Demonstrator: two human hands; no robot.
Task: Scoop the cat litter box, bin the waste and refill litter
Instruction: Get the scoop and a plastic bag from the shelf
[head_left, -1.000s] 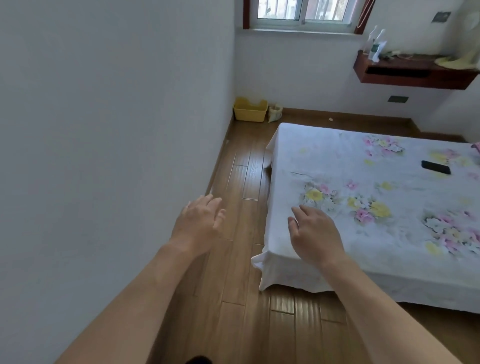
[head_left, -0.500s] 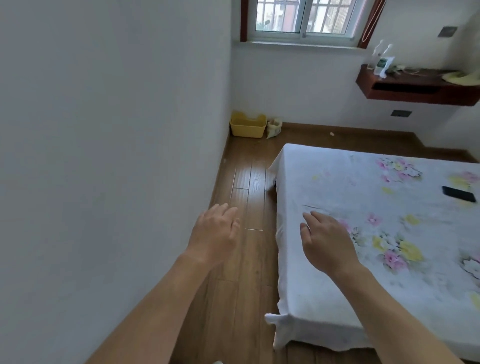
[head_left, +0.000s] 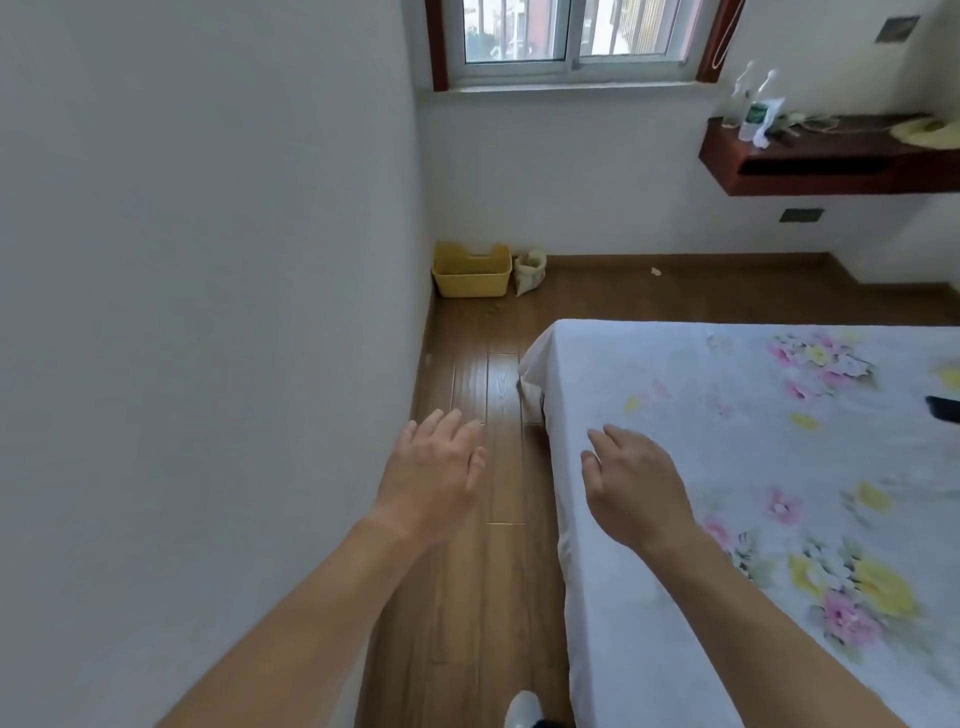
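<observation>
A yellow litter box (head_left: 471, 271) is seen in the far corner, contents hidden, a small bag (head_left: 530, 270) just beside it at 3 o'clock. The left hand (head_left: 431, 478) and right hand (head_left: 636, 483) are held empty, fingers relaxed, the box well apart at their 12 o'clock.

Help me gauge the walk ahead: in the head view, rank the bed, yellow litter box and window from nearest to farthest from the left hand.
1. The bed, just right of the left hand.
2. The yellow litter box, ahead in the floor corner.
3. The window, high on the far wall.
</observation>
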